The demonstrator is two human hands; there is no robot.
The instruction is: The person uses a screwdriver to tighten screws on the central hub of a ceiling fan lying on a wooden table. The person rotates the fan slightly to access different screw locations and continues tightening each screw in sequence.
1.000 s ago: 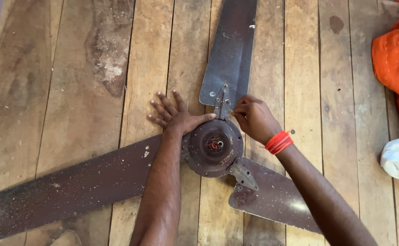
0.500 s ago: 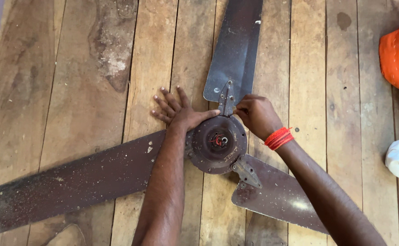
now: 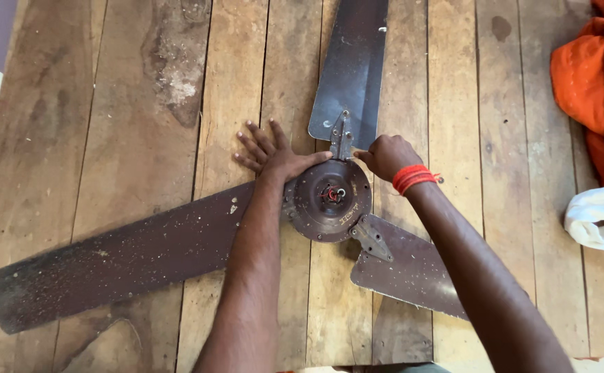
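- Lay flat on the wooden floor (image 3: 143, 103): old brown fan (image 3: 329, 200), round hub in the middle.
- Pressed open beside the hub, fingers spread: left hand (image 3: 274, 160).
- Curled tight at the blade bracket (image 3: 342, 138) above the hub: right hand (image 3: 388, 156).
- Sat far right of the hub: orange cloth (image 3: 592, 76).

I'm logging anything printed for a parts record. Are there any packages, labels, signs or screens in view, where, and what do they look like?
No packages, signs or screens.
Only marking: faint pale lettering on the round dark-brown metal fan hub, lower right of its centre, between the left hand and the right hand.
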